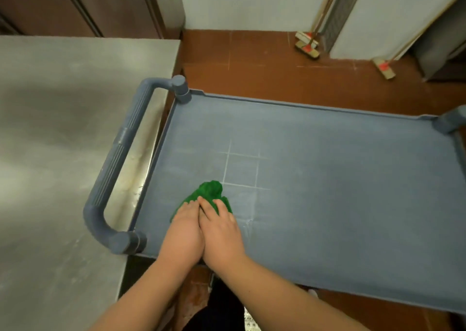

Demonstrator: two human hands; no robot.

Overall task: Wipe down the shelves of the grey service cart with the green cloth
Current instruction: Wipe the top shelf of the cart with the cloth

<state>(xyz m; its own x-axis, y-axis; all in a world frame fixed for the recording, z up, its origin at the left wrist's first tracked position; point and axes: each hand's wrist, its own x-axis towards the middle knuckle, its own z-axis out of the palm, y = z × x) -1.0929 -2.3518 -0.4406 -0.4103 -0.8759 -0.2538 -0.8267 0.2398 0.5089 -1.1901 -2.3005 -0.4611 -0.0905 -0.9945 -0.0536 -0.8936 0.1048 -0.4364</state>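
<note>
The grey service cart's top shelf (315, 169) fills the middle of the head view, with faint white lines scratched across it. A bunched green cloth (210, 192) lies on the shelf near its front left corner. My left hand (184, 227) and my right hand (222, 226) sit side by side on the cloth, fingers laid forward over it, pressing it onto the shelf. Most of the cloth is hidden under the hands. The lower shelves are out of sight.
The cart's handle (113, 164) loops out at the left, close to a steel counter (63, 129). Brown tiled floor (252, 61) lies beyond the cart. Brooms (309, 46) lean on the white wall at the back right.
</note>
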